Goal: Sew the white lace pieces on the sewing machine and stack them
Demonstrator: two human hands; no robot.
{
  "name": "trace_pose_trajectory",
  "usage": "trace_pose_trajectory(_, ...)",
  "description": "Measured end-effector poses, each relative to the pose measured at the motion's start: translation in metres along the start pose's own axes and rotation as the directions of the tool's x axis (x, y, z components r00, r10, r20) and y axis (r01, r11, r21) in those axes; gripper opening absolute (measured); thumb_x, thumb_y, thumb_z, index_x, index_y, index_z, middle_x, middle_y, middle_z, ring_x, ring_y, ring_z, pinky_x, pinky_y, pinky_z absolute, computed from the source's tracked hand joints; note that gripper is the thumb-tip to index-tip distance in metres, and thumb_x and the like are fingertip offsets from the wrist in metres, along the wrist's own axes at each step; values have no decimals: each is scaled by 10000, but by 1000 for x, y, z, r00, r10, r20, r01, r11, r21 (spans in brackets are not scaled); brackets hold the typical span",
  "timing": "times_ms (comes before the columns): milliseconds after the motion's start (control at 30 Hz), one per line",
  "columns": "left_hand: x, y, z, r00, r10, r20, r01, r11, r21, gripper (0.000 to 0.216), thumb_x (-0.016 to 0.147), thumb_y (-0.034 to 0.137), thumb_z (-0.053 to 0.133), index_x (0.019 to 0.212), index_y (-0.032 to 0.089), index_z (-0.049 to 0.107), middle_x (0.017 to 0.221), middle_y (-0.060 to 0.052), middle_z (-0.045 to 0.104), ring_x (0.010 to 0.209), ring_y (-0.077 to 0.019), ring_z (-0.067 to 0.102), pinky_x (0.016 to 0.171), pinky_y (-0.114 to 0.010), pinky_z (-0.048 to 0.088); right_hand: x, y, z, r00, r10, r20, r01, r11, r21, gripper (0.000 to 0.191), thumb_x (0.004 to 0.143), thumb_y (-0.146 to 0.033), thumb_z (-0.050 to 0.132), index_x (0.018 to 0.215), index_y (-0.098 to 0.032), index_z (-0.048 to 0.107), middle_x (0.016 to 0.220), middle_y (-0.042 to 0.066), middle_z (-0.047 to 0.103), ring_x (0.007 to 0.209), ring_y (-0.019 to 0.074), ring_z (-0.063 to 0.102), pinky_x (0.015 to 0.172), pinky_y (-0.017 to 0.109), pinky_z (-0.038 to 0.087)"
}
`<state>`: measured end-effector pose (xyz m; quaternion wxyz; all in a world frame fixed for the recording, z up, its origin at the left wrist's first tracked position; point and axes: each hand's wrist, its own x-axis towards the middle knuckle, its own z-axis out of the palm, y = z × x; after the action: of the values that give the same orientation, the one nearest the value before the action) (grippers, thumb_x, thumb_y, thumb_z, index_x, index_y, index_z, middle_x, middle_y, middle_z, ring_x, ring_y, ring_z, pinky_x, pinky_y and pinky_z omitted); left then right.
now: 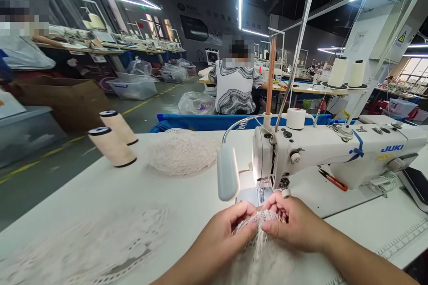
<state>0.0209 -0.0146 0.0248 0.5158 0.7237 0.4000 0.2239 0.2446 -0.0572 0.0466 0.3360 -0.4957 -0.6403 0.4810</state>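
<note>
Both hands pinch a piece of cream openwork lace fabric [259,236] just in front of the sewing machine [314,142]. My left hand [230,227] has its thumb on top of the gathered edge, fingers curled underneath. Opposite it, my right hand [292,222] grips the same edge, its thumb close to the left one. The presser foot [261,193] and needle area lie right behind the fingertips. Below the hands the fabric hangs blurred toward me. A grey-white lamp head [228,173] hangs left of the needle.
Two cream thread cones [112,147] lean at the table's left edge. Beside them rests a pile of lace [183,152]; more lace [100,245] spreads at front left. Orange-handled snips [333,180] and a phone-like dark device [416,185] lie right. A person [235,84] sits ahead.
</note>
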Motion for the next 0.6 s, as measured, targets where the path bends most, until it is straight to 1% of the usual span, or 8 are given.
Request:
trace_pose_trajectory(100,0,-2,2,1000,21,-1,-21,1000,17,431,968,631,567,884,217,648,847,-4,627,815,-219,573,697,-308,432,2,3,8,998,-45,-51,42,998,-50,155,875,-349,695,929,-221,625,851,-14,589,809,186,531,741,300,394)
trace_pose_trajectory(167,3,-2,4,998,55,-35,-52,996,72,457,993,640,539,846,219,637,837,-9,640,812,-223,591,693,-311,446,3,5,11,996,-39,-74,32,996,-85,132,898,-334,666,881,-225,594,810,-18,579,773,183,531,709,292,384)
trace_pose_trajectory(267,8,-3,7,979,170,-114,-132,951,281,420,1014,532,493,754,220,600,795,-21,643,769,-229,605,677,-330,450,5,8,16,991,-38,-129,6,972,-237,128,927,-278,640,851,-233,547,738,-36,538,706,175,504,670,290,356)
trace_pose_trajectory(333,10,-4,8,950,278,-145,-186,873,451,351,1002,436,508,736,219,581,788,-31,645,744,-233,607,670,-343,453,7,10,19,981,-105,-161,31,913,-406,128,940,-216,615,849,-234,527,749,-28,561,711,181,509,682,300,350)
trace_pose_trajectory(400,12,-7,9,889,422,-180,-251,775,580,231,990,350,542,817,212,611,838,-43,661,753,-238,608,671,-351,462,9,14,22,964,-192,-183,55,819,-572,110,936,-171,610,876,-231,542,818,3,621,766,203,541,708,315,358)
trace_pose_trajectory(467,13,-10,10,788,595,-161,-351,648,675,147,996,235,531,894,209,634,896,-50,676,769,-231,601,676,-347,460,12,19,23,948,-250,-198,53,735,-676,81,934,-156,621,928,-225,580,886,32,661,816,226,569,723,326,376)
trace_pose_trajectory(533,14,-13,12,675,735,-70,-462,495,736,252,1006,111,461,847,213,627,870,-39,679,754,-217,583,682,-346,443,12,24,22,937,-293,-192,66,686,-725,88,940,-152,631,995,-218,615,914,42,678,831,235,587,728,331,402)
trace_pose_trajectory(600,14,-14,13,615,788,29,-524,381,762,344,1006,41,412,799,212,626,807,-26,678,725,-212,574,677,-353,431,9,28,19,923,-349,-160,118,655,-746,114,953,-157,636,1051,-215,636,944,49,690,852,242,602,734,334,431)
